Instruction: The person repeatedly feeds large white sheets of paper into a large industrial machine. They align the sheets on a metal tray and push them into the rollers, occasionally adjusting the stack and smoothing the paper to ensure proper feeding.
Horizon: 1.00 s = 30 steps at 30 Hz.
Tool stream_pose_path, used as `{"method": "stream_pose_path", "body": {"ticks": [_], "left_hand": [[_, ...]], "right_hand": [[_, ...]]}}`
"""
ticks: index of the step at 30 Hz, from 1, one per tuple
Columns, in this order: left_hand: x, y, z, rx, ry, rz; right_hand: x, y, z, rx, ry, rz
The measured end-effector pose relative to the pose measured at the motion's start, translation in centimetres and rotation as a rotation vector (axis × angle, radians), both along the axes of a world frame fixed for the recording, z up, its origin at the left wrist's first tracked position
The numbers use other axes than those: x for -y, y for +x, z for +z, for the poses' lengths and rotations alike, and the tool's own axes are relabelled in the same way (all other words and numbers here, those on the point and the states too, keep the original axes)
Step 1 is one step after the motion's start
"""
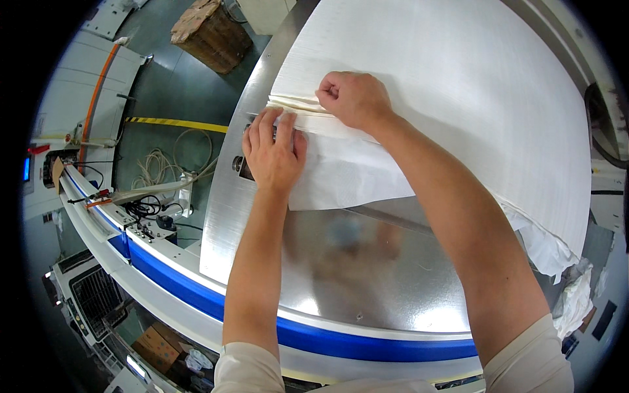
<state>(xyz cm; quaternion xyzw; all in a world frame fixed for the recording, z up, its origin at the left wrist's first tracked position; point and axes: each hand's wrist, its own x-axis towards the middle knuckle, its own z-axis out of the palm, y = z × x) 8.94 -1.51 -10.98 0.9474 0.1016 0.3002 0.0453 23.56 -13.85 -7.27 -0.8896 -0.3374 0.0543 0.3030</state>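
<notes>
A metal table (377, 275) and striped floor tape (177, 123) show a workshop.

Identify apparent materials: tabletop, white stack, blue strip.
Tabletop: bare metal, satin; blurred reflections, bright highlights. White stack: matte fabric or paper, can't tell which; thin layered edges. Blue strip: possibly plastic or painted metal; smooth, evenly coloured.

White sheets (445, 72) cut off above
Right hand (357, 99): whether its curled fingers (330, 82) grip anything, unclear; both sleeves (249, 369) cropped below.

A yellow-and-black stripe (177, 123) crosses the dark green floor (190, 92); a brown box (213, 38) stands beyond it.
</notes>
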Motion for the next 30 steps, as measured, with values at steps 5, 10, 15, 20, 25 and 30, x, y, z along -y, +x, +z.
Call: {"method": "stream_pose_path", "body": {"ticks": [5, 10, 15, 20, 25, 30], "left_hand": [[0.4, -1.6, 0.3, -0.005, -0.006, 0.023], [0.9, -2.9, 0.5, -0.010, -0.009, 0.045], [1.0, -3.2, 0.8, -0.012, -0.015, 0.048], [0.9, -2.8, 1.6, -0.002, -0.001, 0.014], [-2.1, -2.0, 5.0, -0.329, 0.179, -0.297], [-3.1, -0.2, 6.9, -0.735, 0.181, -0.315]], "right_hand": [[0.1, 0.2, 0.0, -0.051, -0.007, -0.008], [0.2, 0.2, 0.1, -0.052, -0.037, 0.001], [0.4, 0.1, 0.3, -0.105, -0.007, 0.035], [2.1, -1.8, 1.7, -0.066, 0.154, 0.125], [8.9, -8.4, 2.8, -0.048, -0.108, -0.018], [25.1, -8.6, 1.3, 0.019, -0.394, -0.369]]}}
